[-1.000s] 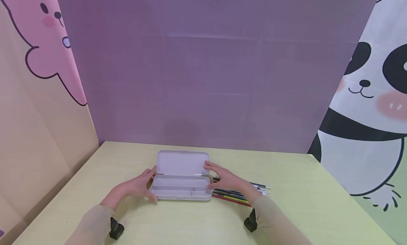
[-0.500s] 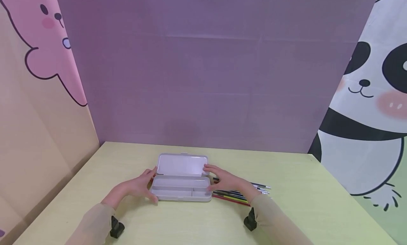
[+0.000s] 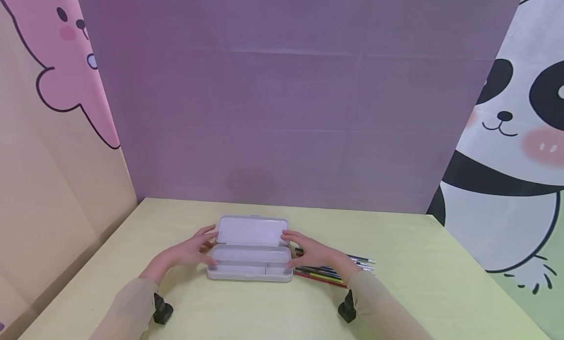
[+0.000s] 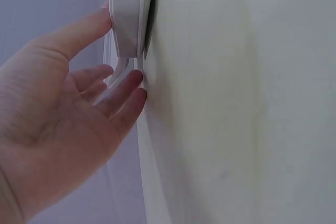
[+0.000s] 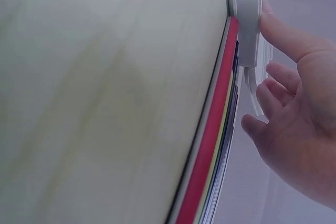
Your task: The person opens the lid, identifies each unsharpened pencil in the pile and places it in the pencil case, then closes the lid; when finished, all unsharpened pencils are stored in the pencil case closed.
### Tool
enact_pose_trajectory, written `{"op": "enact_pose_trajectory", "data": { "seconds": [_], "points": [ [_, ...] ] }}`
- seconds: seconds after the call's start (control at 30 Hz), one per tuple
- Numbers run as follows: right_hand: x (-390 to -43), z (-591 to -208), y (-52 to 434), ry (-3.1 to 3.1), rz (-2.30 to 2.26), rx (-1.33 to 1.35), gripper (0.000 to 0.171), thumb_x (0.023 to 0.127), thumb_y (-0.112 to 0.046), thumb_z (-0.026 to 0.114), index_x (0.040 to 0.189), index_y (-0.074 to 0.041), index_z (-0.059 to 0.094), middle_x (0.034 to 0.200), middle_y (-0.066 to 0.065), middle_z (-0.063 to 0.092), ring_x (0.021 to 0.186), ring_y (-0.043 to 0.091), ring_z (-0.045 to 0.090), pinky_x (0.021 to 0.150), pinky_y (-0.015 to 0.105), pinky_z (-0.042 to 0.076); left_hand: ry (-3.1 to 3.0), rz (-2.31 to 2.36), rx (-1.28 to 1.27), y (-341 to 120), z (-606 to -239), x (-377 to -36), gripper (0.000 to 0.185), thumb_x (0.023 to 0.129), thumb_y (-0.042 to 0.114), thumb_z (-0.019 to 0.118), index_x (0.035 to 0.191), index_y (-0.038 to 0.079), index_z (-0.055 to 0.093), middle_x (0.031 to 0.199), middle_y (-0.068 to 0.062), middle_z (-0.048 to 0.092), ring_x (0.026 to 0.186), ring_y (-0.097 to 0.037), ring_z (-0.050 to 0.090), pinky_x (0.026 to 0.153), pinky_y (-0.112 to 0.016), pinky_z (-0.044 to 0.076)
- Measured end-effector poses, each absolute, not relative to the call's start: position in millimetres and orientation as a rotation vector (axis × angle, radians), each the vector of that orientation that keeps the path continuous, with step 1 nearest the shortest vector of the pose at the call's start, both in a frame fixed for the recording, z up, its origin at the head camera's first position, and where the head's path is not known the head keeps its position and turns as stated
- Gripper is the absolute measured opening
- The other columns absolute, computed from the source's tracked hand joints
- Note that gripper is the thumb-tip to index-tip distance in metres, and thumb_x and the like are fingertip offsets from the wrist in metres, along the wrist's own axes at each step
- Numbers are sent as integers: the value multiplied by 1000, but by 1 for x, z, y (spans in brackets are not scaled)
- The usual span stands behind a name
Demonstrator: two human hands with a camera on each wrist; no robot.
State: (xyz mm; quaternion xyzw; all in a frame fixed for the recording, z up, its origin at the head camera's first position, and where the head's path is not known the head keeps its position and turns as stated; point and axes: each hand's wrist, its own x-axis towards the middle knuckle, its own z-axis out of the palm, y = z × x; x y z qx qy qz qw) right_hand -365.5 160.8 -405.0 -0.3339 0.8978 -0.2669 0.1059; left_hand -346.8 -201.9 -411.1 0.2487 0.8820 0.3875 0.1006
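Note:
A pale lilac pencil case (image 3: pixel 251 277) lies on the table with its lid (image 3: pixel 252 230) swung back. Its divided tray holds nothing that I can make out. My left hand (image 3: pixel 187 252) is at the left end, thumb against the base and fingers spread beside the lid. In the left wrist view, the thumb touches the case end (image 4: pixel 127 19). At the other end, my right hand (image 3: pixel 315 251) has its fingertips on the lid's right edge and its thumb on the base. Several pencils (image 3: pixel 323 277) lie partly hidden under that hand; a red pencil (image 5: pixel 212 129) is nearest in the right wrist view.
The light wooden table (image 3: pixel 246 310) ends at a purple backdrop (image 3: pixel 286 109). Printed cloth with a pink animal (image 3: pixel 57 46) hangs at the left, and a panda print (image 3: pixel 502 222) at the right. Black wrist cameras (image 3: pixel 163 309) sit at both cuffs.
The lid's far edge has dropped in the head view, the lid leaning further back. My left thumb has shifted from the front corner up onto the base's left end. The right fingertips moved down slightly.

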Motion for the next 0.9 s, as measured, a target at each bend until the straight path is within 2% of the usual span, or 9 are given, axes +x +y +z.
{"op": "enact_pose_trajectory", "data": {
  "seconds": [0.07, 0.3, 0.57, 0.7, 0.9],
  "points": [
    [-365, -407, 161, 2639, -789, -977, 77, 83, -31, 71, 145, -7, 32, 155, 10, 22, 142, 33, 18, 111, 52, 23, 2560, 1169, 793, -204, -412, -349, 94, 80, 19, 75, 146, -7, 14, 152, -26, 12, 127, -45, 38, 104, -54, 32],
    [-366, -406, 161, 2631, -793, -980, 78, 83, -32, 71, 145, -7, 32, 155, 11, 22, 142, 33, 18, 111, 51, 23, 2576, 1109, 797, -205, -412, -351, 93, 79, 23, 76, 146, -5, 19, 152, -24, 20, 133, -43, 32, 106, -54, 29],
    [-366, -403, 161, 2636, -762, -985, 80, 83, -31, 72, 146, -5, 30, 154, 11, 23, 142, 33, 18, 111, 51, 23, 2600, 1051, 760, -204, -410, -351, 96, 78, 30, 76, 148, -1, 17, 155, -21, 10, 140, -44, 12, 109, -56, 19],
    [-366, -403, 161, 2632, -755, -982, 81, 83, -32, 71, 146, -6, 29, 154, 12, 22, 142, 33, 18, 110, 51, 23, 2610, 1024, 740, -205, -411, -351, 98, 78, 31, 76, 148, 0, 15, 156, -21, 4, 141, -44, 9, 110, -57, 17],
    [-365, -404, 161, 2634, -773, -969, 81, 83, -33, 71, 146, -7, 29, 154, 12, 23, 142, 33, 19, 110, 52, 23, 2643, 992, 741, -206, -412, -351, 99, 77, 34, 77, 148, 0, 17, 155, -21, 11, 141, -43, 11, 110, -57, 15]
  ]
}}
